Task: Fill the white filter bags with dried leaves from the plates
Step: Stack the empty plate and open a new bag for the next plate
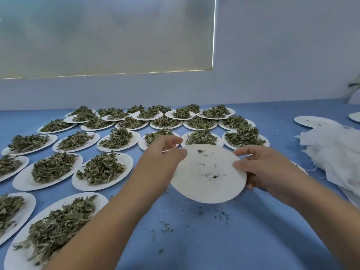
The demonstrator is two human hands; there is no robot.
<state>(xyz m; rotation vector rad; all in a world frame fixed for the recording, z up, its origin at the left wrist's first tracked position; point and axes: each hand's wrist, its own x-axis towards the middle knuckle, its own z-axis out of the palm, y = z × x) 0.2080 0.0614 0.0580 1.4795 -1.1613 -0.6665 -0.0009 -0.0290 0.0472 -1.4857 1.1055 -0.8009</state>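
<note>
Both of my hands hold a nearly empty white paper plate tilted above the blue table, with only a few leaf crumbs on it. My left hand pinches its left rim with the thumb on top. My right hand grips its right rim, fingers curled underneath. Several white plates heaped with dried green leaves cover the table to the left and behind. A pile of white filter bags lies at the right edge.
The blue table carries scattered leaf crumbs in front of me. An empty white plate sits at the far right, another at the frame's edge. A white wall and a covered window stand behind the table.
</note>
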